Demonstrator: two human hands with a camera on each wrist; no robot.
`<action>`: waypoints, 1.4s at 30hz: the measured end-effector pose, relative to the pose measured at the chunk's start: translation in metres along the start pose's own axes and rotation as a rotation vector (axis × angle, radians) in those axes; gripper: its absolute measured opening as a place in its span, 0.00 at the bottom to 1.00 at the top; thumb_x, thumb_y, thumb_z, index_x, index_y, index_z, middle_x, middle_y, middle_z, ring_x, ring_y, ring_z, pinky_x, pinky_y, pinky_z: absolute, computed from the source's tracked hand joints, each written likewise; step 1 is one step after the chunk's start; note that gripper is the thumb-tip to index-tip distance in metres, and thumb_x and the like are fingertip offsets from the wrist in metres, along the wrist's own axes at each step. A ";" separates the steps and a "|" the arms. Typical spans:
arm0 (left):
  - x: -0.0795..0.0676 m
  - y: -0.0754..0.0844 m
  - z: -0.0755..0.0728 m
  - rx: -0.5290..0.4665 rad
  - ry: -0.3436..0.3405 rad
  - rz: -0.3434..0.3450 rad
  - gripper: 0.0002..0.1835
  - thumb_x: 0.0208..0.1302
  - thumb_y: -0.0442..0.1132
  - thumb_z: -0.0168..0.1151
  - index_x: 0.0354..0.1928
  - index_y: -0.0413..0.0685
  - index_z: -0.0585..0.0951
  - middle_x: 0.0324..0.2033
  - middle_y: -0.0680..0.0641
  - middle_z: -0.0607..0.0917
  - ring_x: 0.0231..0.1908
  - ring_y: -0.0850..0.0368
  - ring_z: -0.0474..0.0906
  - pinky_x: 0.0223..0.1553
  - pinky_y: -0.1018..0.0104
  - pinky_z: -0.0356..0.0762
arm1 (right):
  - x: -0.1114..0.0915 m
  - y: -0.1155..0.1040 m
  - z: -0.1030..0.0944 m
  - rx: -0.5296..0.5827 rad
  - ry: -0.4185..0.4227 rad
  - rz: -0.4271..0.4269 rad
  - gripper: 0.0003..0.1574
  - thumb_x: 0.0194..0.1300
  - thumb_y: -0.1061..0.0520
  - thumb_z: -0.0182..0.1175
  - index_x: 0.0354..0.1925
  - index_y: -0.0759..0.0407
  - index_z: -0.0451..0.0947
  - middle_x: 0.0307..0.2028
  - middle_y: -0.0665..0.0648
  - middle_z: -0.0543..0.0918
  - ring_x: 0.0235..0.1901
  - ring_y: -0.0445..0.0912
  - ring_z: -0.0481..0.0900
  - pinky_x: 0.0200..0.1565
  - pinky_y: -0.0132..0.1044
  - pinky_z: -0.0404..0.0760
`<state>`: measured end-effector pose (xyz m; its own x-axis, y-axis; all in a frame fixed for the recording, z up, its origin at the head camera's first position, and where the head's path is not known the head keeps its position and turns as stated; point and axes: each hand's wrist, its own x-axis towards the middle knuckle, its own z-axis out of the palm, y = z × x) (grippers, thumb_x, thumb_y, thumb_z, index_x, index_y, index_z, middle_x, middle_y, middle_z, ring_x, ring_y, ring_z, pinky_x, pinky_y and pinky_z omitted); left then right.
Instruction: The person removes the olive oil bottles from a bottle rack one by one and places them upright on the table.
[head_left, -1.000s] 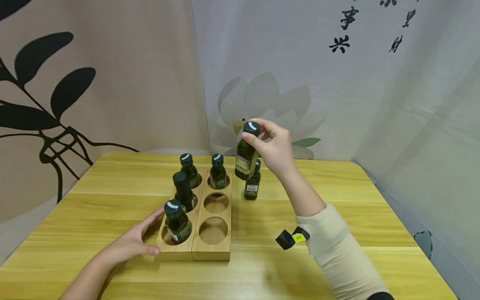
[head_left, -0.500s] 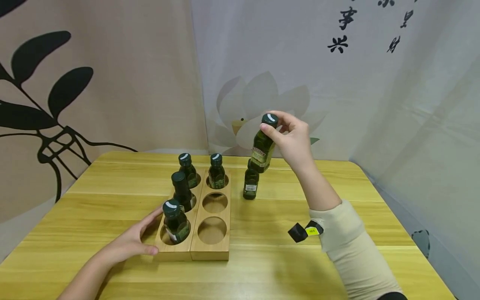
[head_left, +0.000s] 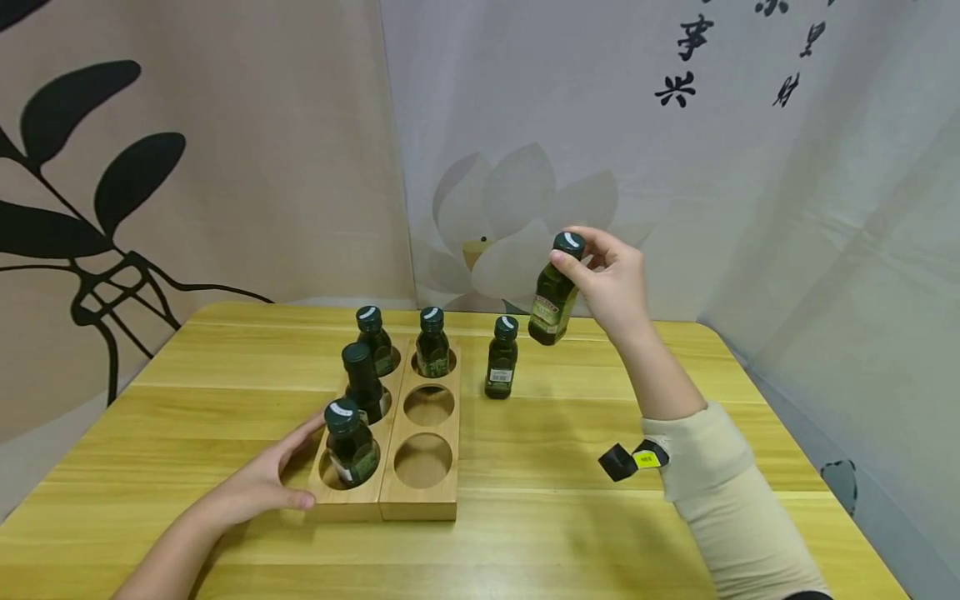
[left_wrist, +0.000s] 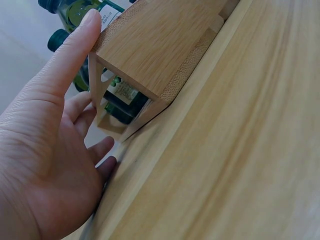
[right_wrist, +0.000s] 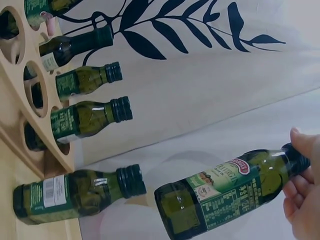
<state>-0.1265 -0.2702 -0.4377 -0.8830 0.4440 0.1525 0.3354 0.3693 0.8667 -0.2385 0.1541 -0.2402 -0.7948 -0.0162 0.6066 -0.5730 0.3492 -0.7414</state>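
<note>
My right hand (head_left: 618, 283) holds a small green glass olive oil bottle (head_left: 552, 304) by its capped neck, tilted above the table; in the right wrist view its label (right_wrist: 225, 182) shows plainly. A second bottle (head_left: 501, 364) stands upright on the table, just right of the wooden bottle rack (head_left: 418, 510). My left hand (head_left: 258, 486) holds the rack's near left corner, thumb on the front end and fingers along the left side. Three bottles fill the rack's left row, the middle one (head_left: 363, 379) with a taller dark cap. One bottle (head_left: 433, 346) sits in the right row's far hole.
The right row's middle hole (head_left: 429, 406) and near hole (head_left: 423, 461) hold no bottle. Behind the wood-grain table (head_left: 600, 533) hangs a printed cloth backdrop (head_left: 300, 167). A small black device (head_left: 633, 461) is strapped at my right wrist.
My right hand has carried its bottle rightward, from above the standing bottle to clear of it on the right. My left hand and the rack have kept their places.
</note>
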 end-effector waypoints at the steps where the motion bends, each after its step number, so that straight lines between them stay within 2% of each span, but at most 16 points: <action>1: 0.000 0.000 0.000 0.004 0.001 -0.002 0.54 0.51 0.50 0.74 0.75 0.53 0.52 0.71 0.31 0.49 0.64 0.22 0.46 0.55 0.23 0.44 | 0.000 0.002 -0.001 -0.003 0.001 -0.001 0.19 0.59 0.58 0.68 0.49 0.64 0.81 0.32 0.54 0.78 0.30 0.51 0.70 0.32 0.34 0.71; 8: -0.001 -0.002 -0.001 0.013 0.004 -0.011 0.54 0.51 0.49 0.74 0.75 0.49 0.52 0.71 0.31 0.49 0.64 0.22 0.46 0.55 0.22 0.44 | -0.002 0.011 -0.003 -0.023 -0.003 0.030 0.21 0.60 0.54 0.68 0.49 0.63 0.81 0.32 0.54 0.78 0.30 0.50 0.70 0.32 0.35 0.72; 21: 0.001 -0.003 -0.001 0.009 -0.009 -0.018 0.54 0.52 0.51 0.74 0.75 0.53 0.51 0.72 0.33 0.50 0.65 0.23 0.46 0.56 0.24 0.44 | -0.019 0.040 0.001 -0.094 -0.027 0.142 0.25 0.59 0.47 0.68 0.51 0.59 0.81 0.35 0.56 0.78 0.30 0.49 0.72 0.30 0.35 0.73; 30: 0.001 0.001 -0.001 0.009 -0.009 -0.018 0.55 0.52 0.52 0.73 0.75 0.51 0.51 0.71 0.32 0.50 0.65 0.23 0.46 0.57 0.24 0.44 | -0.032 0.063 0.010 -0.095 -0.034 0.175 0.23 0.59 0.50 0.69 0.50 0.59 0.81 0.34 0.57 0.77 0.29 0.49 0.70 0.29 0.35 0.72; 37: 0.000 0.001 -0.001 0.008 -0.004 -0.029 0.54 0.51 0.52 0.74 0.75 0.51 0.51 0.71 0.32 0.50 0.65 0.23 0.47 0.57 0.25 0.45 | -0.041 0.081 0.018 -0.085 -0.030 0.164 0.22 0.58 0.52 0.70 0.48 0.61 0.81 0.34 0.59 0.79 0.34 0.47 0.70 0.36 0.38 0.70; 42: 0.000 0.000 -0.001 0.005 -0.005 -0.023 0.54 0.52 0.51 0.74 0.75 0.52 0.51 0.72 0.33 0.50 0.65 0.23 0.47 0.57 0.25 0.45 | -0.048 0.090 0.022 -0.069 -0.038 0.184 0.20 0.59 0.54 0.69 0.48 0.61 0.81 0.35 0.59 0.79 0.37 0.51 0.71 0.38 0.40 0.69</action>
<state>-0.1268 -0.2711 -0.4374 -0.8891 0.4389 0.1300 0.3164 0.3841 0.8674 -0.2560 0.1658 -0.3419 -0.8927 0.0194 0.4503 -0.4030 0.4129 -0.8168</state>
